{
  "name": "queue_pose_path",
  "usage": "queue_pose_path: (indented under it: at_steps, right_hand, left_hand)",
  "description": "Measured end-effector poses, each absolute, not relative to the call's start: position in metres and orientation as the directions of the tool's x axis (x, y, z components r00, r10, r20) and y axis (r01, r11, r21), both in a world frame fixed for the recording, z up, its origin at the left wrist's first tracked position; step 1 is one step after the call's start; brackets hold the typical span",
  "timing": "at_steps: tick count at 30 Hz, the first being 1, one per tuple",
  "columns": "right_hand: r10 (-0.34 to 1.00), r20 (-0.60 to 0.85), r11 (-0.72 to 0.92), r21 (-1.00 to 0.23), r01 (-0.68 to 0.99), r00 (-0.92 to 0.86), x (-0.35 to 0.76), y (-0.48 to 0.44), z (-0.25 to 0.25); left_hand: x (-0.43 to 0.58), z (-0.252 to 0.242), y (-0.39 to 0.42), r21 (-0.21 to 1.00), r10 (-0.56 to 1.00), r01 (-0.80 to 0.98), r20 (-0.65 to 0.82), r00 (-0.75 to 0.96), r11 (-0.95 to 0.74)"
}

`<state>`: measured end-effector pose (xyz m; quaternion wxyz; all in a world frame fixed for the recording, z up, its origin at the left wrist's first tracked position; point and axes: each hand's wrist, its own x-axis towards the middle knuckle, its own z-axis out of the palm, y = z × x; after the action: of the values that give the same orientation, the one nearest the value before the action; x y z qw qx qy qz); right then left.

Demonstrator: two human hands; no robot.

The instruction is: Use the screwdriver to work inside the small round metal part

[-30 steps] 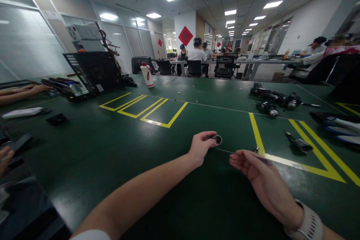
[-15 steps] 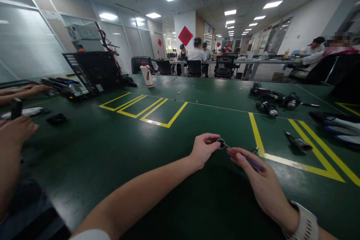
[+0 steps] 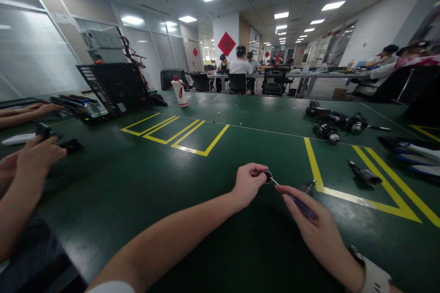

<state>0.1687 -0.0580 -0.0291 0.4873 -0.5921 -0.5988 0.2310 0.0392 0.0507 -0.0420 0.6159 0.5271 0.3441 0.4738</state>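
Over the green table, my left hand is closed on a small round metal part, its hollow end turned toward the right. My right hand grips a screwdriver with a dark purple handle. Its thin shaft points left, and the tip is at the part's opening; whether it touches inside is too small to tell. Partly hidden behind my right hand, a dark tool piece with a metal tip lies on the table. Farther right rests a cone-shaped metal piece.
Black power-tool parts lie at the back right. A white cup stands near the back, beside an open black computer case. At the left, another person's hands hold a dark object. Yellow tape marks the table.
My right hand has shifted slightly down and right, drawing the screwdriver back a little and showing more of its shaft. The other person's hands at the left have moved rightward.
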Motion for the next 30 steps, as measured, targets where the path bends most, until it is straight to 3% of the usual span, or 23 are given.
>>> queue_pose_path:
  at_steps: [11,30]
  right_hand:
    - [0.915,0.363,0.225,-0.822,0.523,0.176,0.169,-0.056,-0.031]
    - [0.893,0.445,0.296,-0.688,0.663,0.064,0.170,-0.060,-0.032]
  left_hand:
    - [0.041,-0.053,0.052,0.957,0.922,-0.275,0.188,0.338,-0.094]
    - [0.041,-0.045,0.051,0.973,0.946,-0.215,0.145,0.291,-0.083]
